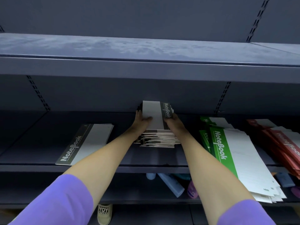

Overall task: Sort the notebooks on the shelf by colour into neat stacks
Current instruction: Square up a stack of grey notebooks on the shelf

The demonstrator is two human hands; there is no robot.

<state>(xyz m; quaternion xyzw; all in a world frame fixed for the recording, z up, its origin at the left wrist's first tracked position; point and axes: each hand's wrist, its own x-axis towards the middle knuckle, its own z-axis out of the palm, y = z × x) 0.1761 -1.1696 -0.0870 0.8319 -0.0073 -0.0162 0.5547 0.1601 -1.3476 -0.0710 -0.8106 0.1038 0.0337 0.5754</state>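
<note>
A thick pile of black-and-white notebooks (154, 114) stands in the middle of the dark blue shelf (113, 161), its lower edges fanned and uneven. My left hand (142, 120) grips the pile's left side with the thumb laid across the top cover. My right hand (172, 120) grips the right side against the black title strip. A smaller black-and-white stack (87, 143) lies flat to the left. Green-and-white notebooks (235, 151) sprawl to the right, overhanging the shelf's front edge. Red notebooks (282, 143) lie loosely at the far right.
A bare, dusty upper shelf (146, 49) juts out just above the pile. On the shelf below lie blue tubes (172, 184) and pink and purple items. A shoe (104, 214) shows on the floor. Open shelf surface lies at the far left.
</note>
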